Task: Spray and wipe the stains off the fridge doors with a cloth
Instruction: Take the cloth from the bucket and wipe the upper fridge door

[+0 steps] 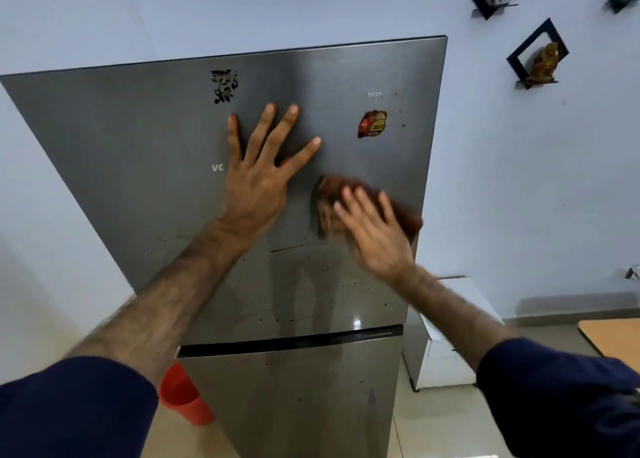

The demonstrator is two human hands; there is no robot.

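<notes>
Wiping step in hand. Nearest, the lower door (294,388) shows dark specks, unwiped. Above it, on the upper door (138,146), the right hand (374,236) presses the cloth (329,194) flat near the door's right edge, fingers straight and blurred. The left hand (256,180) braces at mid-door, fingers spread wide. A red streak (287,248) and specks lie just below the cloth; the next move probably calls for a downward stroke. Farthest, a black mark (224,85) near the top edge.
</notes>
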